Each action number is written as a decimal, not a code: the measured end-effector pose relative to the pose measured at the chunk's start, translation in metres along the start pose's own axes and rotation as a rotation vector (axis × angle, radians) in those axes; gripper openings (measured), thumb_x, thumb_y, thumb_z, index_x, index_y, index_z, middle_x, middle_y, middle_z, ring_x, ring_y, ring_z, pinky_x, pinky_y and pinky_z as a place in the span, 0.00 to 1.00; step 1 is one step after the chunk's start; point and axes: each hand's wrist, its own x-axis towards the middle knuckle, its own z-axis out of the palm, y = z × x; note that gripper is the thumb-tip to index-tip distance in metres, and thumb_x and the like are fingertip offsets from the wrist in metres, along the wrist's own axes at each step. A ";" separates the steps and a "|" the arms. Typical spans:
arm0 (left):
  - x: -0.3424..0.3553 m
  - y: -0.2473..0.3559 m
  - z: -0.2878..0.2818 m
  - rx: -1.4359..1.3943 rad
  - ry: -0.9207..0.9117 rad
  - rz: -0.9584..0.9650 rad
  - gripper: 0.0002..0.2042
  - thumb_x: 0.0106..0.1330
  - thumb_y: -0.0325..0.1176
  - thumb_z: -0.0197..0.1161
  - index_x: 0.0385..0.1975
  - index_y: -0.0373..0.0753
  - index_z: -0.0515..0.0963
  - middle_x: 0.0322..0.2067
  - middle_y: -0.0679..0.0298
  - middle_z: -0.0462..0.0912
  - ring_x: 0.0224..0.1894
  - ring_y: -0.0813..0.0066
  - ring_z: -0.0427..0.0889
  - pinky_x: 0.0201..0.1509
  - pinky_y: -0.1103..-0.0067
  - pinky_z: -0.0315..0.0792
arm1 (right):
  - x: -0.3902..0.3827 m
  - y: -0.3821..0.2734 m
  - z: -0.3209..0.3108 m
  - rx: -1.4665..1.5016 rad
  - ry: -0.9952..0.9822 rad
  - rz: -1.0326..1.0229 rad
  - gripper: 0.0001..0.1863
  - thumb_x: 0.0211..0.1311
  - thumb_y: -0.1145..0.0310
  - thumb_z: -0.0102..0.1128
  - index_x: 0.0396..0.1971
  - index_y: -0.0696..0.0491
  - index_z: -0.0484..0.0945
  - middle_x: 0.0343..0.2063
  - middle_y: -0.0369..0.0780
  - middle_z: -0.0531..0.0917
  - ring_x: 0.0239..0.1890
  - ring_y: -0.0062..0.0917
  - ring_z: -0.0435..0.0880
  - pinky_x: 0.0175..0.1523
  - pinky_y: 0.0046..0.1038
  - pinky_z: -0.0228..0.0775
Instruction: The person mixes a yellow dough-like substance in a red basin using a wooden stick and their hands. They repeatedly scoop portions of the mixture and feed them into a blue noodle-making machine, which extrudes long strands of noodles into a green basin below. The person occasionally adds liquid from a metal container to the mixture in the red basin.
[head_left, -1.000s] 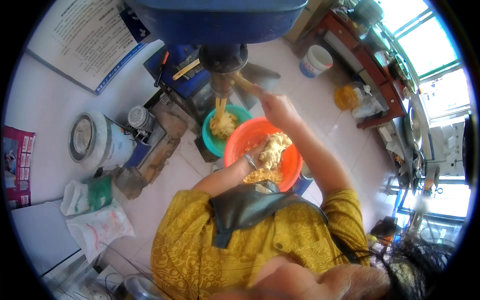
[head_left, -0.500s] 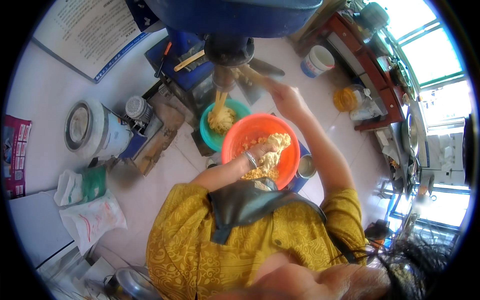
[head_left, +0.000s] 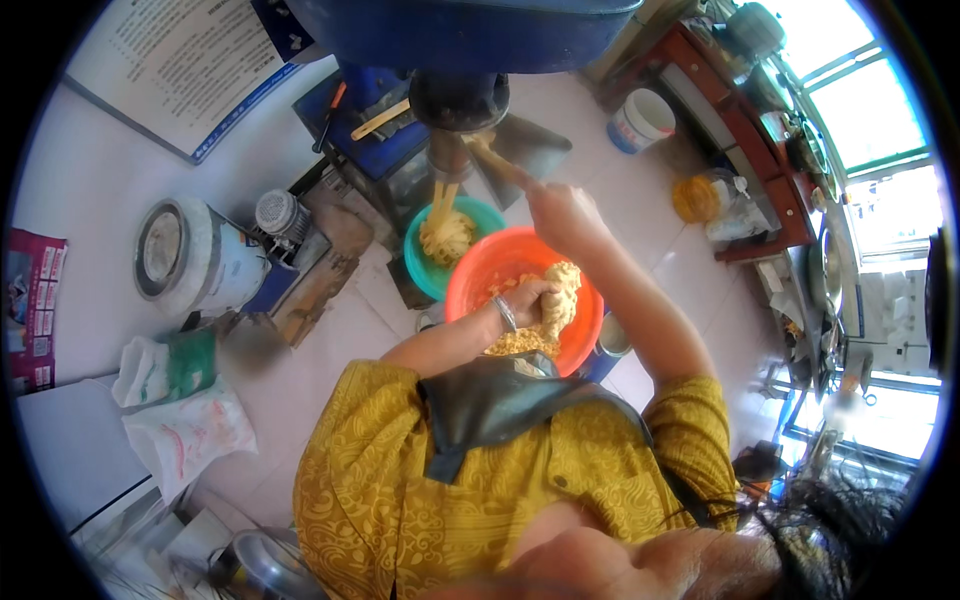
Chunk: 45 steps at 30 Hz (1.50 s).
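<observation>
My left hand [head_left: 527, 302], with a bangle at the wrist, is closed around a lump of pale yellow dough [head_left: 562, 298] over an orange basin [head_left: 470, 290]. Yellow dough crumbs [head_left: 525, 340] lie in that basin. With my right hand [head_left: 568, 216] I grip a wooden stick [head_left: 497, 162], its far end against the mouth of a blue machine [head_left: 460, 35]. Thick yellow noodles [head_left: 447, 236] hang from the machine's lower outlet [head_left: 447, 165] and pile up in a teal basin [head_left: 412, 262], just left of the orange one.
A metal can [head_left: 613, 335] stands right of the orange basin. On the left are a lidded white bucket [head_left: 190, 255], a motor [head_left: 281, 216] and plastic bags [head_left: 190, 430]. A white pail [head_left: 640, 122] and an oil jug [head_left: 695, 198] stand by the red-brown cabinet [head_left: 740, 130].
My right hand and the stick have shifted slightly down and left, toward me. My left fingers have curled tighter round the dough, which stands more upright. The noodles look about the same.
</observation>
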 end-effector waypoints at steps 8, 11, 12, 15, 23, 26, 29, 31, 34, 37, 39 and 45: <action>-0.015 0.011 -0.003 0.291 0.087 -0.081 0.29 0.64 0.50 0.62 0.58 0.37 0.68 0.49 0.59 0.79 0.52 0.68 0.80 0.50 0.53 0.78 | 0.002 -0.003 -0.005 -0.006 -0.021 0.038 0.33 0.58 0.75 0.47 0.67 0.46 0.61 0.28 0.47 0.82 0.33 0.43 0.84 0.39 0.42 0.75; -0.029 -0.002 0.019 0.051 0.005 -0.055 0.31 0.63 0.51 0.63 0.63 0.42 0.65 0.53 0.59 0.77 0.53 0.58 0.79 0.43 0.49 0.80 | 0.003 -0.004 -0.008 -0.006 -0.039 0.058 0.33 0.58 0.75 0.47 0.67 0.45 0.61 0.28 0.47 0.82 0.33 0.43 0.84 0.39 0.42 0.75; -0.035 -0.004 0.029 -0.035 -0.017 -0.063 0.31 0.63 0.51 0.63 0.63 0.44 0.64 0.53 0.59 0.77 0.53 0.55 0.79 0.42 0.50 0.81 | 0.004 -0.005 -0.009 -0.008 -0.052 0.070 0.34 0.58 0.75 0.47 0.67 0.45 0.61 0.28 0.47 0.82 0.34 0.43 0.84 0.39 0.42 0.75; -0.032 -0.007 0.022 -0.066 -0.041 -0.083 0.26 0.63 0.42 0.63 0.60 0.43 0.66 0.48 0.59 0.78 0.44 0.57 0.81 0.30 0.71 0.81 | 0.006 -0.007 -0.011 -0.003 -0.050 0.078 0.33 0.58 0.75 0.47 0.67 0.45 0.62 0.28 0.47 0.82 0.33 0.43 0.84 0.38 0.42 0.76; -0.018 -0.012 0.002 0.130 0.107 -0.043 0.21 0.59 0.30 0.60 0.54 0.41 0.68 0.38 0.59 0.79 0.32 0.69 0.81 0.18 0.82 0.71 | 0.015 0.003 -0.003 0.052 0.034 0.074 0.30 0.59 0.74 0.47 0.64 0.44 0.66 0.24 0.47 0.82 0.29 0.42 0.84 0.36 0.41 0.75; -0.019 -0.010 0.001 0.240 0.104 -0.029 0.21 0.59 0.29 0.59 0.54 0.42 0.68 0.36 0.61 0.79 0.30 0.71 0.82 0.18 0.81 0.72 | 0.008 0.012 -0.011 0.192 0.053 0.075 0.30 0.58 0.73 0.49 0.64 0.44 0.66 0.25 0.47 0.83 0.31 0.43 0.84 0.37 0.43 0.76; -0.025 -0.008 0.010 0.487 0.280 0.014 0.22 0.60 0.28 0.59 0.56 0.43 0.67 0.39 0.62 0.79 0.34 0.72 0.82 0.23 0.77 0.76 | -0.002 0.012 -0.011 0.131 0.007 0.047 0.31 0.58 0.73 0.49 0.64 0.44 0.65 0.26 0.47 0.83 0.31 0.42 0.84 0.37 0.42 0.76; -0.022 -0.015 0.008 0.436 0.303 0.051 0.23 0.61 0.28 0.60 0.58 0.44 0.66 0.42 0.61 0.79 0.37 0.72 0.82 0.28 0.75 0.79 | -0.005 0.009 -0.006 0.047 -0.027 0.027 0.32 0.57 0.74 0.49 0.65 0.45 0.64 0.26 0.47 0.83 0.31 0.42 0.84 0.36 0.42 0.76; -0.025 -0.012 0.018 0.374 0.285 0.034 0.25 0.62 0.27 0.62 0.59 0.44 0.65 0.44 0.62 0.78 0.40 0.72 0.81 0.34 0.72 0.80 | 0.002 -0.004 -0.004 0.000 -0.011 0.015 0.33 0.57 0.74 0.49 0.66 0.48 0.62 0.25 0.46 0.83 0.31 0.41 0.84 0.35 0.40 0.76; -0.027 -0.018 0.018 0.441 0.387 0.075 0.26 0.62 0.28 0.63 0.60 0.44 0.64 0.45 0.63 0.77 0.41 0.71 0.81 0.36 0.71 0.81 | 0.001 -0.010 -0.007 0.006 -0.010 0.013 0.33 0.56 0.74 0.48 0.66 0.49 0.62 0.24 0.45 0.83 0.30 0.40 0.84 0.35 0.40 0.76; -0.024 -0.021 0.010 0.568 0.492 0.104 0.26 0.61 0.28 0.64 0.60 0.43 0.63 0.45 0.62 0.77 0.40 0.69 0.82 0.35 0.70 0.81 | 0.004 -0.009 -0.009 0.004 0.009 0.008 0.32 0.57 0.74 0.49 0.66 0.50 0.63 0.24 0.45 0.83 0.30 0.40 0.84 0.35 0.40 0.76; -0.033 -0.009 0.031 0.503 0.511 -0.064 0.25 0.61 0.28 0.63 0.58 0.41 0.64 0.45 0.59 0.77 0.41 0.61 0.83 0.34 0.64 0.82 | 0.007 0.003 -0.003 -0.006 0.047 -0.009 0.30 0.57 0.73 0.50 0.63 0.50 0.66 0.23 0.45 0.83 0.29 0.40 0.84 0.33 0.40 0.76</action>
